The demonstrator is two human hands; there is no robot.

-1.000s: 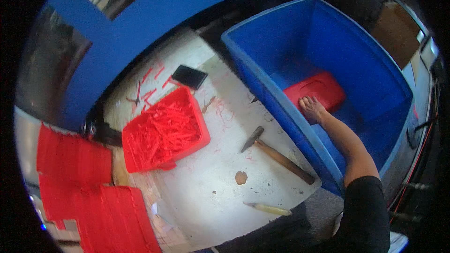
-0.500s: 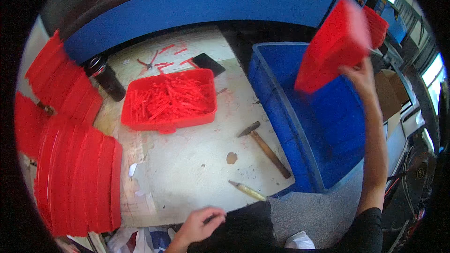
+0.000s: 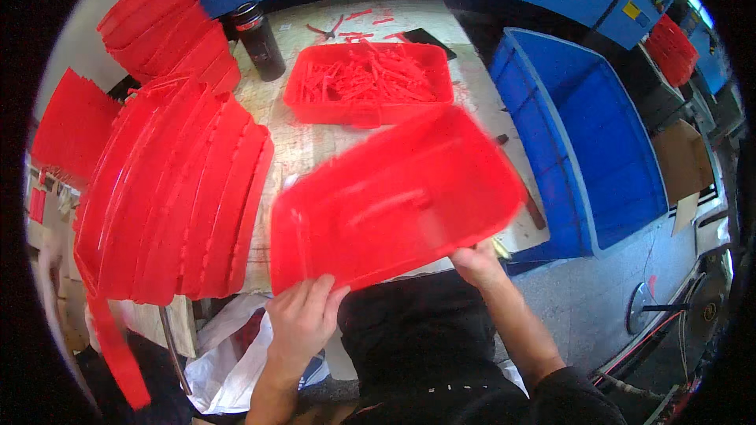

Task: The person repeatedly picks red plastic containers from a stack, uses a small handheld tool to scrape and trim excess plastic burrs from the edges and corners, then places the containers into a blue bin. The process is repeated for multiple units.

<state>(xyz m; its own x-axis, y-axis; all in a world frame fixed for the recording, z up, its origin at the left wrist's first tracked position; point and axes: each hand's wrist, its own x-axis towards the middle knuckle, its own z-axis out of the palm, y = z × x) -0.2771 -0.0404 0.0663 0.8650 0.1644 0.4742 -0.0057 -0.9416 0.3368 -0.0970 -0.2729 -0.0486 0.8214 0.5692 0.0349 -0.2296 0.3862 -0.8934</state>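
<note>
A red plastic basin (image 3: 394,197), slightly blurred, is held tilted over the near part of the table, its open side facing me. My left hand (image 3: 303,315) grips its near rim at the lower left corner. At the lower right, my right hand (image 3: 476,264) holds the same rim, thumb and fingers closed on it. Just beyond the held basin stands another red basin (image 3: 331,114), filled with thin red plastic strips (image 3: 370,75). The held basin covers most of a hammer, whose wooden handle (image 3: 529,197) shows at its right.
Nested red basins (image 3: 173,197) lie stacked at the left, with another stack (image 3: 169,24) behind. A black bottle (image 3: 260,43), pliers (image 3: 327,29) and a dark flat object (image 3: 429,43) are on the table (image 3: 307,145). A large blue bin (image 3: 555,149) stands right, near a cardboard box (image 3: 681,161).
My right hand has brought the red basin from above the blue bin to over the table. My left hand has come up and taken hold of its rim. The view has shifted.
</note>
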